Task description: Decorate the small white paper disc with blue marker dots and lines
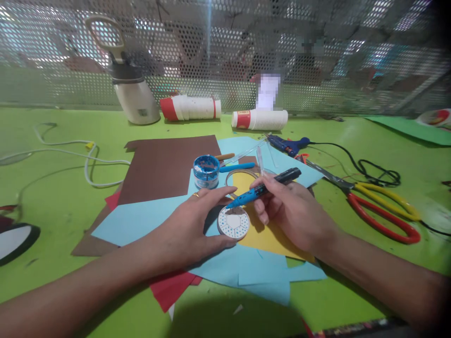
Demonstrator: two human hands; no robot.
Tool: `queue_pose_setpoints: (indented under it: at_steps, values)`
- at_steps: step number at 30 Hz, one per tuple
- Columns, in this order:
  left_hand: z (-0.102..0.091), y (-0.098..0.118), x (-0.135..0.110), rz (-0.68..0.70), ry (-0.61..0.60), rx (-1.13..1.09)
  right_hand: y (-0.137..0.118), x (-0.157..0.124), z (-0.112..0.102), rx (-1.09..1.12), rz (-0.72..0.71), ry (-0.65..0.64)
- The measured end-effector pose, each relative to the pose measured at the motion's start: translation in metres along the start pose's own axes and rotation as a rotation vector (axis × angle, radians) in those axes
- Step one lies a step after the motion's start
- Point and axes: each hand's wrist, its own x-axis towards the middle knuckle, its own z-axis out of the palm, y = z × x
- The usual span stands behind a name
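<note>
My left hand (192,223) curves around a small round white disc (233,224), thumb at its near edge and fingers at its far side. Black lines divide the disc around a blank middle shape, and blue dots fill the outer sections. In my right hand (289,209) is a blue marker (252,194) with a black rear end, slanted so its tip is at the disc's far edge. I cannot tell whether the tip touches. Just beyond lie a ring (243,172) and a glass jar (206,172) smeared with blue paint.
Brown paper (169,164), light blue paper (141,220) and yellow paper (278,237) overlap on the green table. Large scissors (380,202) and a blue glue gun (287,144) lie at right. Behind stand a bottle (136,98) and lying paper cup stacks (192,109), before a perforated metal screen (218,51).
</note>
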Motion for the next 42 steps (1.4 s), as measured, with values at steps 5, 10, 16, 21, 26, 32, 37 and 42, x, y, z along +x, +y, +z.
queue_pose_setpoints:
  at_steps: [5, 10, 16, 21, 26, 32, 37, 42]
  values:
    - [0.0, 0.0, -0.001, -0.008, 0.004, -0.02, 0.002, -0.001, -0.001, -0.051, -0.077, 0.038]
    - [0.0, 0.001, 0.0, 0.001, -0.003, -0.034, -0.002, -0.01, 0.002, -0.241, -0.177, 0.078]
    - [0.001, -0.001, -0.001, 0.006, -0.001, -0.011, -0.001, -0.015, 0.008, -0.409, -0.286, 0.049]
    - [0.002, -0.002, -0.002, 0.006, 0.005, -0.02, 0.001, -0.012, 0.009, -0.406, -0.253, 0.053]
    - [0.002, -0.001, -0.002, 0.011, 0.008, -0.022, 0.003, -0.012, 0.01, -0.411, -0.27, 0.06]
    - [0.002, -0.001, 0.0, 0.011, 0.014, -0.004, 0.007, -0.01, 0.008, -0.458, -0.276, 0.056]
    - [0.002, -0.001, 0.0, 0.001, 0.01, 0.013, 0.007, -0.01, 0.008, -0.482, -0.294, 0.059]
    - [0.002, -0.001, 0.0, 0.01, 0.008, 0.023, 0.007, -0.01, 0.009, -0.48, -0.289, 0.055]
